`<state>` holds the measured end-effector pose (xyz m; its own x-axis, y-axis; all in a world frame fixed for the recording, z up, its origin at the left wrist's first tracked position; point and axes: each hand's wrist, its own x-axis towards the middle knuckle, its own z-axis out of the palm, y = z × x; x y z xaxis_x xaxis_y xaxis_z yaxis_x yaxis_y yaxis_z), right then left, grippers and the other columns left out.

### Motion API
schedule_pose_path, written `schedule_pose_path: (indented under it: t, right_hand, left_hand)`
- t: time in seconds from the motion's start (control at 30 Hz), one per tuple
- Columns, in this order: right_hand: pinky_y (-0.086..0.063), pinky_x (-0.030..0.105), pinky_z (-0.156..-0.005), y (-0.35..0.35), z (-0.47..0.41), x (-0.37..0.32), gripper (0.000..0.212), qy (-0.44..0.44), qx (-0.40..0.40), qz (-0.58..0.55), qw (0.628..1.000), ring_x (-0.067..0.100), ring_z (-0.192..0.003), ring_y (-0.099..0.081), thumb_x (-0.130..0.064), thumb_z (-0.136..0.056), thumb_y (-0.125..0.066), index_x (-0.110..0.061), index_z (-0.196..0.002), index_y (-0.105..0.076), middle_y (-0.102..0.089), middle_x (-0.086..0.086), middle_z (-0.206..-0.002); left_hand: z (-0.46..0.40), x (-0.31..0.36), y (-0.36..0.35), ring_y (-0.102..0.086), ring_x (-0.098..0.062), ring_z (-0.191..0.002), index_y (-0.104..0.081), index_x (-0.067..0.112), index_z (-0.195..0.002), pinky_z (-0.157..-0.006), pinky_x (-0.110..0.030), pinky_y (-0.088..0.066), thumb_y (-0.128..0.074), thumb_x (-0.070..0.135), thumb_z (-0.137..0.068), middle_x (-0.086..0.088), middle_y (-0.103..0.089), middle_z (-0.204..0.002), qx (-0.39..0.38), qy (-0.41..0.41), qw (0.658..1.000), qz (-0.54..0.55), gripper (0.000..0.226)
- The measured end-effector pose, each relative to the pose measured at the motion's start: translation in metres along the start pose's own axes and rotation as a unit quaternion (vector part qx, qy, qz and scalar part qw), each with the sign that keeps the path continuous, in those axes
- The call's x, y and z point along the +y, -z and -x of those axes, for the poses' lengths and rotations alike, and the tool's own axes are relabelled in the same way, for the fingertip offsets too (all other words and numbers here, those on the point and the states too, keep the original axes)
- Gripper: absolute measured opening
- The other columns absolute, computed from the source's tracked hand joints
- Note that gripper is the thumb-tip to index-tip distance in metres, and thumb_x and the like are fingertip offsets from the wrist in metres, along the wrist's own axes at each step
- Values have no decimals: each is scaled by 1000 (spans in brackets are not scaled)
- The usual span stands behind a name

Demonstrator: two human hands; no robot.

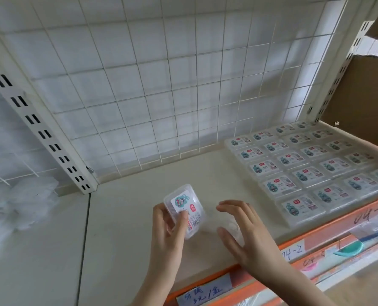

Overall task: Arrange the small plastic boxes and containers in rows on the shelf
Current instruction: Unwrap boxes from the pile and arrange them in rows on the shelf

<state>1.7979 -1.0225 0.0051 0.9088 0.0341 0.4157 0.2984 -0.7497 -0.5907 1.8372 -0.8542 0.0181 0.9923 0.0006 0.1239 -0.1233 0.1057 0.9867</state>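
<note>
Now left hand [169,226] pinches plastic box [184,209]; right hand [242,230] spread above shelf [128,217].

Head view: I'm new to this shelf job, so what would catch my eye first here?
The grid of labelled boxes, laid flat in neat rows on the right of the shelf. Next, the left hand at front centre, holding one box tilted up, with the right hand open over something clear beside it. Behind stands a white wire grid.
</note>
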Motion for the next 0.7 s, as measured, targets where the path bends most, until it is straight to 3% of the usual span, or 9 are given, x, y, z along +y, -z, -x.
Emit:
schedule_pose_path:
  t: [0.07, 0.17, 0.27, 0.43, 0.5, 0.57, 0.63, 0.7]
  right_hand:
    - [-37, 20, -97, 1, -3, -6, 45, 16, -15, -17, 1000, 1, -120, -42, -48, -86, -54, -29, -126, -43, -44, -17, -126]
    - [-39, 18, -95, -2, -12, -12, 64, 24, -35, -12, 999, 3, -122, -40, -57, -79, -57, -33, -131, -31, -37, -15, -130]
    - [-47, 23, -88, -3, -23, -11, 61, 1, -18, -17, 1000, 6, -119, -44, -57, -78, -54, -36, -129, -28, -37, -16, -127]
    - [-48, 28, -89, 15, -56, 11, 57, 11, -28, 52, 998, 15, -117, -49, -38, -81, -61, -22, -130, -38, -45, -7, -130]
    - [-48, 29, -92, 25, -78, 21, 57, 5, -54, 108, 993, 16, -118, -49, -30, -85, -63, -18, -134, -36, -44, -3, -133]
    - [-46, 30, -91, 30, -104, 32, 57, -18, -106, 162, 981, 18, -119, -47, -28, -88, -61, -16, -136, -33, -43, 1, -135]
    - [-44, 32, -88, 31, -127, 43, 54, -34, -160, 185, 969, 20, -119, -45, -25, -89, -60, -15, -135, -33, -43, 3, -135]
    - [-44, 33, -85, 27, -142, 52, 50, -31, -196, 195, 960, 20, -116, -46, -21, -88, -60, -14, -132, -36, -45, 3, -132]
  left_hand:
    - [-1, 0, -6, -63, -4, -71, -50, 6, -93, -59, -13, -47, -62, 16, -82, 4, -66, -79, -9, -5, 1000, 18, 19]
    - [-6, -4, -15, -65, -9, -74, -51, 5, -93, -62, -18, -50, -64, 18, -73, 0, -68, -80, -18, -1, 999, 37, 28]
    - [-13, -9, -25, -67, -13, -78, -51, 7, -94, -65, -22, -52, -65, 21, -72, -2, -70, -83, -34, 4, 999, 36, 29]
    - [-29, -16, -27, -64, -6, -88, -55, 18, -98, -74, -18, -48, -59, 34, -81, 9, -67, -92, -81, -71, 987, -118, 23]
    - [-36, -26, -23, -59, 0, -98, -54, 28, -103, -83, -17, -44, -60, 46, -84, 16, -63, -97, -97, -104, 958, -248, 27]
    - [-38, -34, -21, -55, -2, -104, -58, 28, -106, -87, -19, -41, -58, 45, -86, 24, -56, -103, -130, -137, 919, -345, 27]
    - [-38, -37, -21, -51, -3, -104, -63, 24, -103, -87, -22, -42, -54, 47, -82, 26, -51, -102, -160, -179, 887, -394, 32]
    - [-38, -34, -21, -45, -1, -108, -63, 24, -106, -89, -25, -43, -49, 61, -79, 20, -53, -109, -184, -205, 864, -422, 48]
